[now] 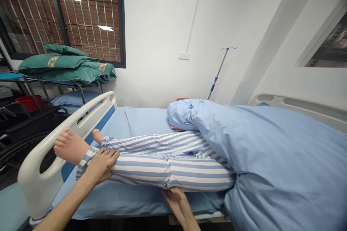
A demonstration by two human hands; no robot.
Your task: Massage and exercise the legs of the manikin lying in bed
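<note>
A manikin lies on a hospital bed point(141, 119) in blue-and-white striped trousers point(168, 166). Its bare feet point(70, 146) point at the footboard point(54, 144). A light blue quilt point(271, 151) covers its upper body. My left hand point(101, 166) lies on the near lower leg by the ankle, fingers bent over the striped cloth. My right hand point(176, 200) is at the bed's near edge with its fingertips tucked under the near thigh, fingers stretched flat.
Folded green blankets point(67, 66) sit on a rack at the left, by a barred window point(65, 11). A red basin point(28, 101) stands below. An IV pole point(218, 74) rises behind the bed. A white side rail point(298, 104) runs along the far right.
</note>
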